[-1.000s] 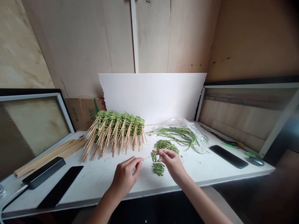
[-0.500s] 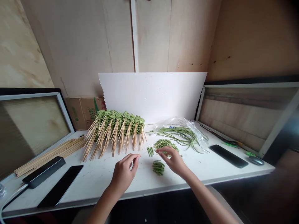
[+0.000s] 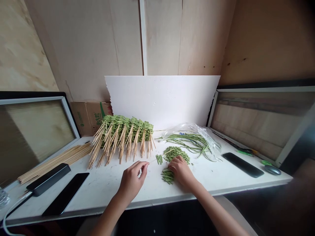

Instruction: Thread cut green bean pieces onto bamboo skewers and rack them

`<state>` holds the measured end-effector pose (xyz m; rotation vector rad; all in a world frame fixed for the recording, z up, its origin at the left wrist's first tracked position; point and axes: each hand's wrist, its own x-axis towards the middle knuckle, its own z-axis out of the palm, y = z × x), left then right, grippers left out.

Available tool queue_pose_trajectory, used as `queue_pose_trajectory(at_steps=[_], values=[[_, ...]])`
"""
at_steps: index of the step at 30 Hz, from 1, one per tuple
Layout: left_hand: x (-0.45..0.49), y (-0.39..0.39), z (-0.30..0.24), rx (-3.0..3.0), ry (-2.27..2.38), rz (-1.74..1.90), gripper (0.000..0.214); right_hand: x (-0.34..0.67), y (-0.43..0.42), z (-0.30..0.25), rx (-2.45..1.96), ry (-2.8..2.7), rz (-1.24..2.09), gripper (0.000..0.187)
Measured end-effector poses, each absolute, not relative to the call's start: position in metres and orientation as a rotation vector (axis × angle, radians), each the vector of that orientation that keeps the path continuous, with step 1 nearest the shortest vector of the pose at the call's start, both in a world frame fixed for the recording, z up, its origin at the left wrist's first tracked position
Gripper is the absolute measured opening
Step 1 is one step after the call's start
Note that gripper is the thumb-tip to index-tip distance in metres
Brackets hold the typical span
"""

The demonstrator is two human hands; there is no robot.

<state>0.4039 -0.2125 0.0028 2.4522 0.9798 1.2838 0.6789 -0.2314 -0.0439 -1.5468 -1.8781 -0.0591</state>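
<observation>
My left hand (image 3: 133, 180) pinches the near end of a thin bamboo skewer (image 3: 154, 160) that carries a few short green bean pieces (image 3: 159, 159) near its far tip. My right hand (image 3: 180, 170) rests fingers-down on a small pile of cut bean pieces (image 3: 167, 175) on the white table (image 3: 105, 186), its fingertips curled over the pile. A larger heap of cut beans (image 3: 178, 152) lies just behind that hand.
Finished bean skewers (image 3: 124, 136) are stacked at the back left beside loose bare skewers (image 3: 55, 160). Long uncut beans on a plastic bag (image 3: 193, 141) lie at the back right. Black flat devices (image 3: 65, 193) (image 3: 242, 164) lie on both sides.
My right hand has let go of the skewer tip and dropped down onto the small pile of cut beans. The left hand has kept the skewer, shifted slightly left.
</observation>
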Motion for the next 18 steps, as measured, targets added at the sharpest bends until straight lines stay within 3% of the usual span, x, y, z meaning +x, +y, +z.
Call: queue_pose_trajectory(at_steps=[3, 9, 14, 18], values=[[0.402, -0.212, 0.004, 2.448, 0.993, 1.287, 0.023, 0.68, -0.231, -0.035, -1.389, -1.637, 0.28, 0.015], [0.399, -0.211, 0.007, 2.434, 1.008, 1.281, 0.023, 0.679, -0.236, -0.01, -1.174, -1.188, 0.865, 0.043], [0.4, -0.211, 0.002, 2.422, 0.991, 1.277, 0.023, 0.679, -0.237, -0.004, -0.92, -0.914, 1.146, 0.033], [0.402, -0.212, 0.0, 2.42, 0.97, 1.268, 0.022, 0.68, -0.237, -0.002, -0.89, -0.847, 1.143, 0.033]])
